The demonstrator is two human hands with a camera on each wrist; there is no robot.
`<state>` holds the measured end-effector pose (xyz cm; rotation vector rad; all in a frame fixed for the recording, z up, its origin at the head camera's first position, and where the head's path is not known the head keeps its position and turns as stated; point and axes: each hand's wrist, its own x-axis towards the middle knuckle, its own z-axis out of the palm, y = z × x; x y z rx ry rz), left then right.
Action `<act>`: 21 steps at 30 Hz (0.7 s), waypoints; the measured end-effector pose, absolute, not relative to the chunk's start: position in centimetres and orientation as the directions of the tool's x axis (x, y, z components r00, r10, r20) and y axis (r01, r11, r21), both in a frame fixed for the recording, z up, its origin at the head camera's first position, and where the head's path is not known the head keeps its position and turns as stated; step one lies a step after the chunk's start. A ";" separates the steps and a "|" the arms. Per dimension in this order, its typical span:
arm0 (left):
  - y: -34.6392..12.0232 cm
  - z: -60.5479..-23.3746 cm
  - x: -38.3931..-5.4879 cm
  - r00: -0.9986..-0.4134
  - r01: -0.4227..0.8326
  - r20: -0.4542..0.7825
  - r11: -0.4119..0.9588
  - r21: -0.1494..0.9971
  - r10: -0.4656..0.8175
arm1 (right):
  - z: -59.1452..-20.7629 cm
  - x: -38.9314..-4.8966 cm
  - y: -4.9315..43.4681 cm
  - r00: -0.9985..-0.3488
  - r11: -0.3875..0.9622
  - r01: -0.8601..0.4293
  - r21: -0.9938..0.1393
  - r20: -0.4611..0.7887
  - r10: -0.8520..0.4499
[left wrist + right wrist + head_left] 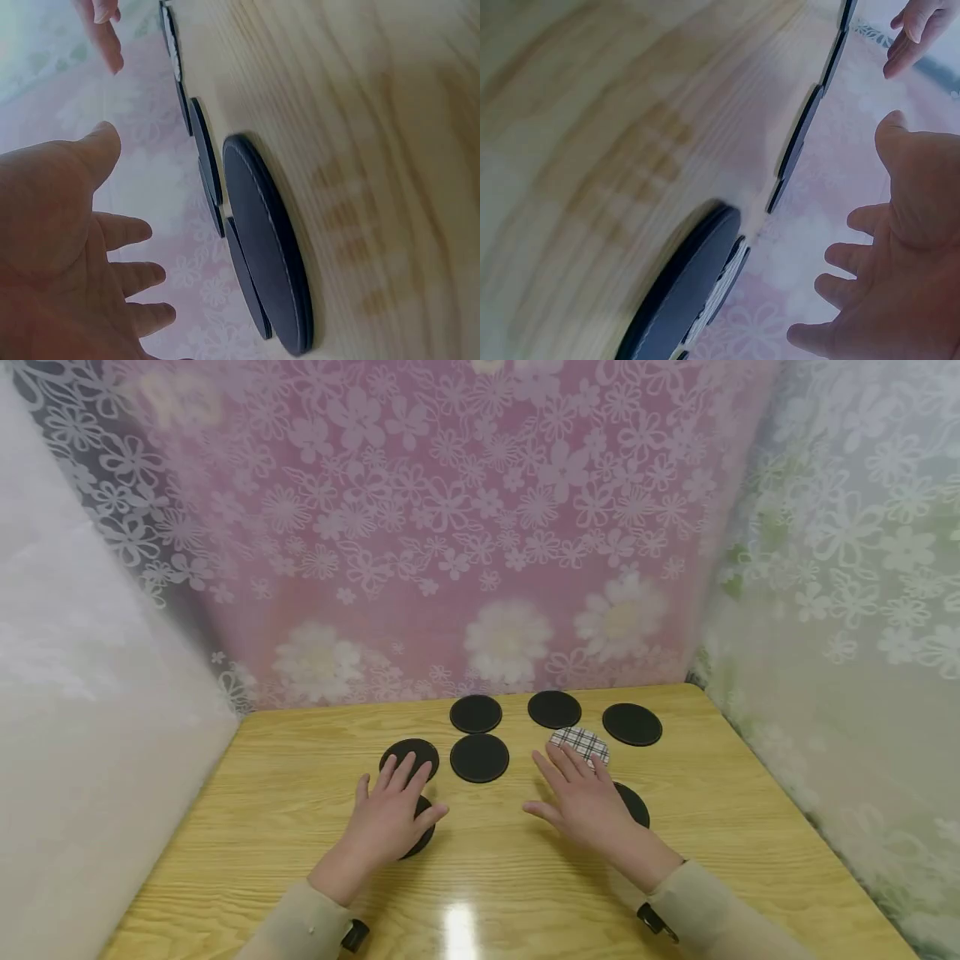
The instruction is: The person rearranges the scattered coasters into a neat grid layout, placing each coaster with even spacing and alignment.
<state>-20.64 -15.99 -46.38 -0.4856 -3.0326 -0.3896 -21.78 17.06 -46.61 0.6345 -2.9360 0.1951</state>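
My left hand (386, 818) hovers palm down over two round black coasters, one under its fingertips (408, 746) and one partly hidden below the thumb (422, 843). Its fingers are spread and hold nothing. In the left wrist view, a gap separates the left hand (52, 225) from the coasters (262, 240) on the table. My right hand (592, 810), also spread and holding nothing, is above the table beside a plaid black-and-white coaster (588, 742). A black coaster (636, 806) is partly hidden by that hand. The right wrist view shows the right hand (907, 232) raised off the surface.
More black coasters lie toward the back of the wooden table (300, 752): one in the middle (480, 758), others along the rear (476, 714), (554, 709) and at back right (632, 724). Floral curtains (450, 527) enclose the back and sides.
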 end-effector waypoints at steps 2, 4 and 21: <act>-15.6 -46.5 -20.7 -0.948 0.319 0.086 0.917 0.241 0.307 | -46.7 -21.6 17.5 -0.904 0.904 -0.414 -0.103 0.161 -0.396; -15.3 -46.6 -20.6 -0.947 0.320 0.088 0.915 0.245 0.308 | -46.8 -21.5 18.0 -0.903 0.904 -0.415 -0.106 0.172 -0.394; -18.3 -46.8 -19.5 -0.973 0.231 0.059 0.921 0.313 0.224 | -48.0 -20.8 14.1 -0.879 0.852 -0.476 -0.217 0.097 -0.467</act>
